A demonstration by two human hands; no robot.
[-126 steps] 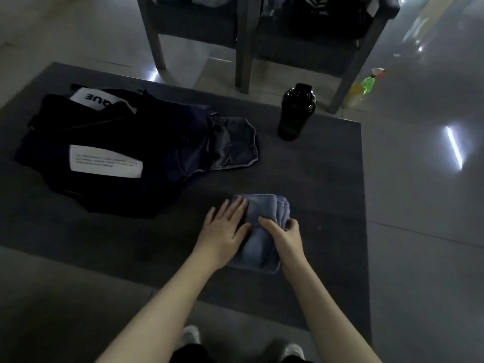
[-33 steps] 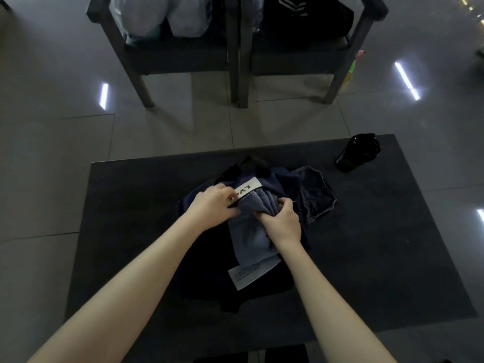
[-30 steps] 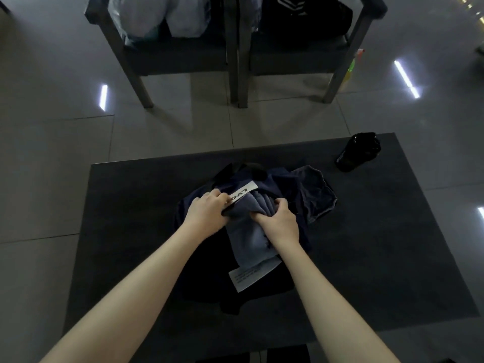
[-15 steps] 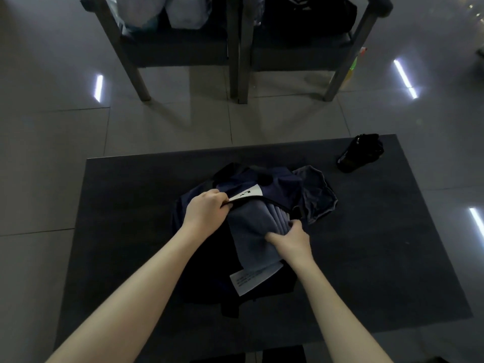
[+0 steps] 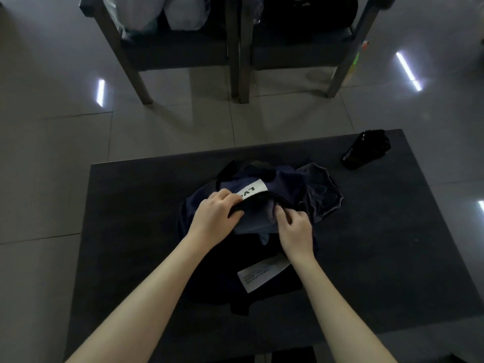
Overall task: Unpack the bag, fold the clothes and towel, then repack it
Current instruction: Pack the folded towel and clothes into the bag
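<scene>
A black bag point(image 5: 230, 279) with white labels lies in the middle of the dark table point(image 5: 136, 231). My left hand point(image 5: 214, 218) grips the bag's black opening edge and holds it up. The folded grey-blue towel point(image 5: 252, 221) sits partly inside the opening, only its near end showing. My right hand point(image 5: 294, 229) rests on the towel's right side with curled fingers pushing at it. Dark blue clothes point(image 5: 319, 195) lie at the bag's far right side, partly beneath the raised edge.
A black bottle point(image 5: 366, 149) lies on its side at the table's far right corner. Two dark chairs point(image 5: 235, 48) holding bags stand on the tiled floor beyond the table. A green spray bottle point(image 5: 357, 58) peeks out behind the right chair's leg.
The towel has gone from the bare table into the bag's opening and slid deeper. My right hand shifted up along its right side; my left keeps the bag's edge lifted.
</scene>
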